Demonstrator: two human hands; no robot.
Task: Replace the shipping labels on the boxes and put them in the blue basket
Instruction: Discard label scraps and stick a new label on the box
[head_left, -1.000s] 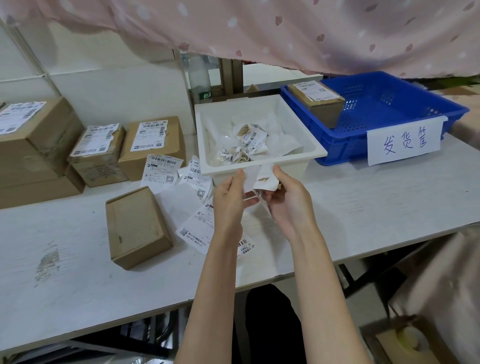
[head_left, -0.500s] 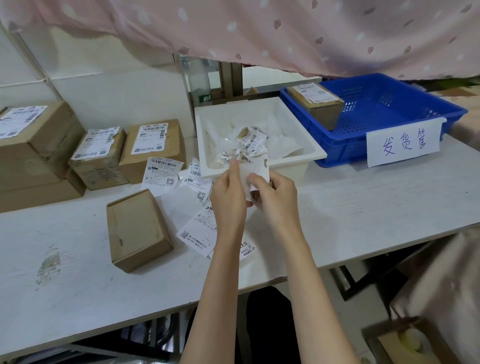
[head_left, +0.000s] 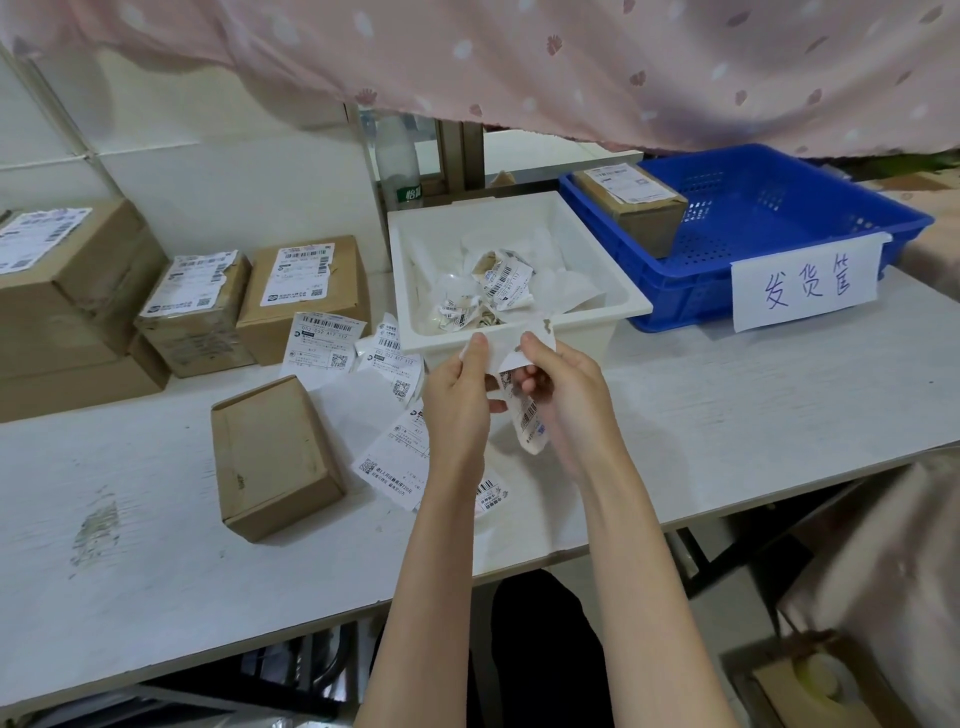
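Observation:
My left hand (head_left: 457, 400) and my right hand (head_left: 563, 395) both pinch a white shipping label (head_left: 530, 421) just in front of the white bin (head_left: 582, 338). The label curls downward between the hands, barcode showing. A bare brown box (head_left: 272, 457) with no label lies on the table to the left of my hands. Several loose labels (head_left: 395, 457) lie between that box and my hands. The blue basket (head_left: 779, 280) at the right back holds one labelled box (head_left: 631, 210).
The white bin holds crumpled label scraps (head_left: 498, 291). Labelled cardboard boxes (head_left: 306, 291) stand along the wall at left, with a larger stack (head_left: 62, 291) at far left. A pink curtain (head_left: 571, 67) hangs above. A paper sign (head_left: 808, 288) covers the basket's front.
My hands drew slightly apart, and the label now hangs lower between them, its printed side peeling out from the backing.

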